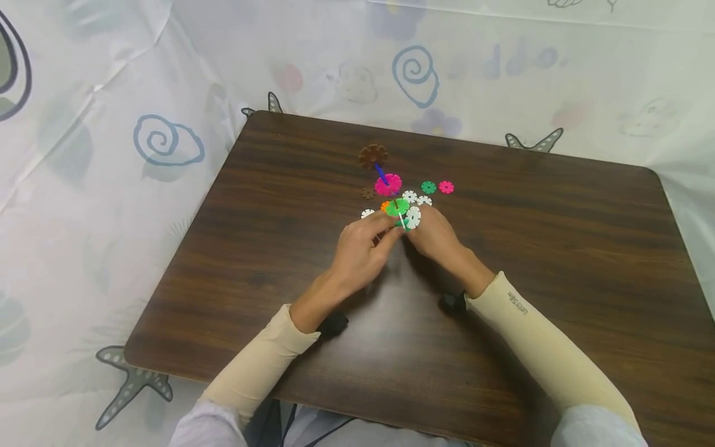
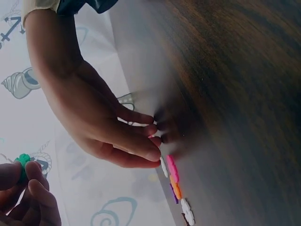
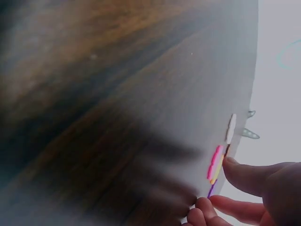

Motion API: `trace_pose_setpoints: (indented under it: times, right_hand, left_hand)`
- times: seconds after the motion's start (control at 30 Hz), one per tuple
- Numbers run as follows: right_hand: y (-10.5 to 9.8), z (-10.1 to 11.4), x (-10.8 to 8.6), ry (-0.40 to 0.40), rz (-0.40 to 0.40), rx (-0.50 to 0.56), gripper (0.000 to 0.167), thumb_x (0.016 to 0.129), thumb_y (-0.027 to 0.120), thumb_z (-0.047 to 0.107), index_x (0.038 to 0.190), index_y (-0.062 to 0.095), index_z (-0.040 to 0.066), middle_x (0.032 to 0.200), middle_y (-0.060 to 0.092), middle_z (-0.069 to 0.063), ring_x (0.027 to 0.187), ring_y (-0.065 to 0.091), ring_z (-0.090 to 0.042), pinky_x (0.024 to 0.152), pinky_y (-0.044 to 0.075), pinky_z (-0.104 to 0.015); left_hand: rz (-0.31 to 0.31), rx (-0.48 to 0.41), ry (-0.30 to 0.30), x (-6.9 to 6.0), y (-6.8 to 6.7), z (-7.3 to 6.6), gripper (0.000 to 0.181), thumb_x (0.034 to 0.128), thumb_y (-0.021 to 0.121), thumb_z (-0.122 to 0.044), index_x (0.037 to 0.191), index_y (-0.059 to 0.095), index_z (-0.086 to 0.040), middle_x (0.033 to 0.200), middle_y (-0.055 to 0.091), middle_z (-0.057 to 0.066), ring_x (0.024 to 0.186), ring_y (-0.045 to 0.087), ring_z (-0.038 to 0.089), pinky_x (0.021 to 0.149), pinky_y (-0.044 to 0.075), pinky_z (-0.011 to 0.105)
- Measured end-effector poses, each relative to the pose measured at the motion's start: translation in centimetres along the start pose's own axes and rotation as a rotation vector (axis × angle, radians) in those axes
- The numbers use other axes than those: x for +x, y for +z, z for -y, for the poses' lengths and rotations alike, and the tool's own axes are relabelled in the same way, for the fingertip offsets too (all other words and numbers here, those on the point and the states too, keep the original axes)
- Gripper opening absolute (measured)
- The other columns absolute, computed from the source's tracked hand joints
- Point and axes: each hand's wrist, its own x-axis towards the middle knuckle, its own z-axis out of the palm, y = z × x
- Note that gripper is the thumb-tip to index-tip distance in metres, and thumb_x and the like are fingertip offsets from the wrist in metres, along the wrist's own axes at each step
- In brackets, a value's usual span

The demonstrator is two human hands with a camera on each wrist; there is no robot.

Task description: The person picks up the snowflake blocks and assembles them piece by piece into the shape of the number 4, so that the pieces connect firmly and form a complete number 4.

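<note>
Two beige arm sleeves (image 1: 257, 366) cover the forearms, crossing the near edge of the brown wood-grain table (image 1: 558, 261) towards a cluster of notched plastic discs near the far edge. Left hand (image 1: 360, 251) pinches a dark green disc (image 2: 23, 162) between thumb and fingertips. Above it a chain of linked discs leans towards the far edge; I make out one large brown disc (image 1: 373, 157), one blue disc (image 1: 382, 174), one bright pink disc (image 1: 388, 185) and one light green disc (image 1: 398, 207). One upright white disc (image 1: 413, 217) shows beside them; whether it is linked, I cannot tell.

Right hand (image 1: 438, 236) reaches down among the loose discs, fingers loosely extended and thumb apart from forefinger.

Lying on the table I count three loose white discs (image 1: 409, 197), one loose green disc (image 1: 428, 187), one loose pink disc (image 1: 446, 187), one small brown disc (image 1: 367, 193) and one orange disc (image 2: 176, 187). Wrist views add one purple disc (image 2: 174, 194) and one yellow disc (image 3: 217, 170); the hands may hide more.

Wood grain stretches widely between the cluster and the right edge, less widely towards the left edge. Patterned white sheeting (image 1: 329, 37) hangs beyond the far edge.
</note>
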Motion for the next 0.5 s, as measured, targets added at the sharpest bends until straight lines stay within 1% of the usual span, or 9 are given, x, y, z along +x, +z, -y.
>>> trace_pose_setpoints:
  times: [0.13,0.2,0.33,0.43,0.5]
  right_hand:
    - [0.39,0.06,0.32,-0.067,-0.019,-0.054,0.018,0.098,0.062,0.011,0.109,0.071,0.001,0.108,0.072,-0.02,0.105,0.068,-0.038,0.095,0.055,-0.051]
    - [0.54,0.04,0.34,-0.093,-0.033,-0.077,0.017,0.096,0.063,0.009,0.108,0.071,0.0,0.106,0.072,-0.02,0.103,0.067,-0.038,0.094,0.055,-0.05]
    - [0.69,0.02,0.23,-0.164,-0.066,-0.138,0.017,0.094,0.067,0.008,0.107,0.07,-0.003,0.105,0.072,-0.02,0.103,0.066,-0.039,0.098,0.053,-0.05]
    - [0.85,0.01,0.19,-0.184,-0.082,-0.162,0.017,0.093,0.068,0.008,0.107,0.07,-0.004,0.105,0.072,-0.021,0.103,0.066,-0.039,0.1,0.052,-0.05]
    - [0.96,0.02,0.17,-0.179,-0.083,-0.173,0.019,0.093,0.069,0.008,0.108,0.07,-0.004,0.106,0.072,-0.021,0.104,0.065,-0.039,0.102,0.051,-0.05]
  left_hand:
    - [0.001,0.0,0.008,-0.02,0.03,0.04,0.013,0.0974,0.068,-0.013,0.098,0.077,-0.004,0.088,0.071,0.006,0.07,0.061,0.015,0.064,0.053,0.027]
    - [0.002,0.0,0.01,-0.03,0.05,0.04,0.012,0.0972,0.068,-0.012,0.097,0.076,-0.004,0.087,0.07,0.006,0.07,0.061,0.015,0.064,0.053,0.027]
    - [0.009,-0.001,0.005,-0.09,0.09,0.05,0.012,0.097,0.068,-0.012,0.099,0.077,-0.004,0.088,0.071,0.005,0.07,0.062,0.015,0.064,0.053,0.027]
    - [0.016,0.005,-0.002,-0.18,0.11,0.03,0.013,0.097,0.068,-0.012,0.101,0.077,-0.003,0.089,0.072,0.006,0.071,0.063,0.015,0.065,0.053,0.027]
    - [0.021,0.013,-0.006,-0.23,0.12,0.01,0.014,0.0972,0.068,-0.012,0.102,0.078,-0.003,0.091,0.073,0.006,0.072,0.063,0.015,0.065,0.053,0.028]
